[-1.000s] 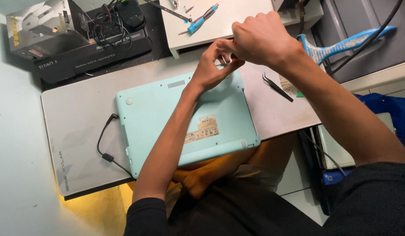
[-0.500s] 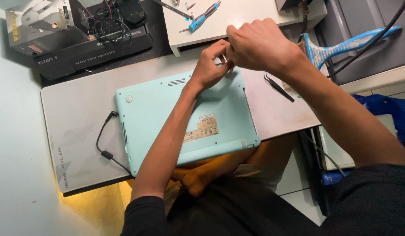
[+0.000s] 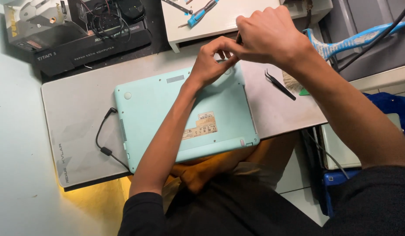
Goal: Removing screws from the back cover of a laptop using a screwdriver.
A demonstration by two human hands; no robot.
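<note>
Two pale rectangular labels [image 3: 201, 125] are seen at frame centre on the upturned mint-green laptop [image 3: 154, 118]. A grey-and-gold carton [image 3: 32, 24] and a long black box [image 3: 86, 46] are stacked upper left.

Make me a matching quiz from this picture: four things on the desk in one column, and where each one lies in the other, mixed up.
Things:
1. laptop
2. tweezers
3. blue screwdriver
4. black cable

Places:
A. on the white shelf at the top
B. plugged into the laptop's left edge
C. upside down on the grey mat, under both hands
D. on the mat, right of the laptop

Pairs: 1-C, 2-D, 3-A, 4-B
</note>
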